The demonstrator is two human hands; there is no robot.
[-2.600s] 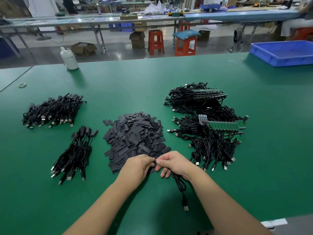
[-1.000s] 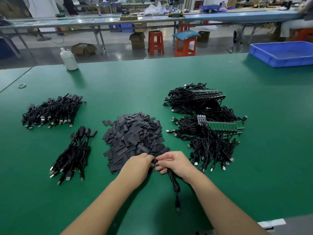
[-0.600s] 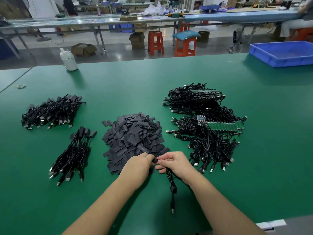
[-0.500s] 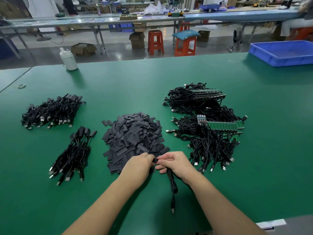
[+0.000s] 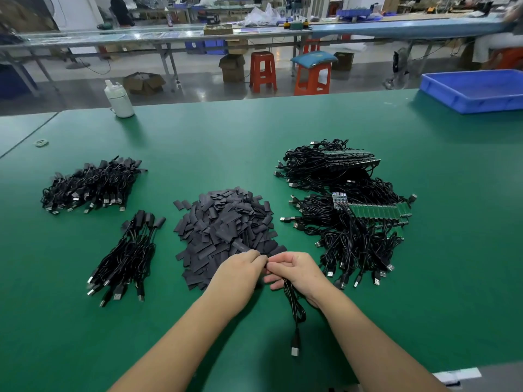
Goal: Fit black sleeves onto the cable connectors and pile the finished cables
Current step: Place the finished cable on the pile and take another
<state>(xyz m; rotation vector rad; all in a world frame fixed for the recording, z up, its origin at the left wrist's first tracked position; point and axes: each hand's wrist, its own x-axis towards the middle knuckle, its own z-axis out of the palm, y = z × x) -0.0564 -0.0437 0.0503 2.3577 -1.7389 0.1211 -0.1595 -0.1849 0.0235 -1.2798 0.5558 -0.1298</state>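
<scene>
Both hands meet fingertip to fingertip at the near edge of the heap of flat black sleeves [image 5: 226, 233]: the left hand [image 5: 240, 274] is curled and pinching something small and dark, while the right hand [image 5: 297, 273] grips a thin black cable [image 5: 294, 309] that loops down onto the green table mat [image 5: 452, 250] and ends in a silver USB plug [image 5: 295, 350]. One sleeve near the knuckles has tiny pale print, way too small to read. Finished black cables sit in two piles [image 5: 124, 258] on the left, and the tangle of black cables with green circuit boards [image 5: 353, 219] is on the right.
</scene>
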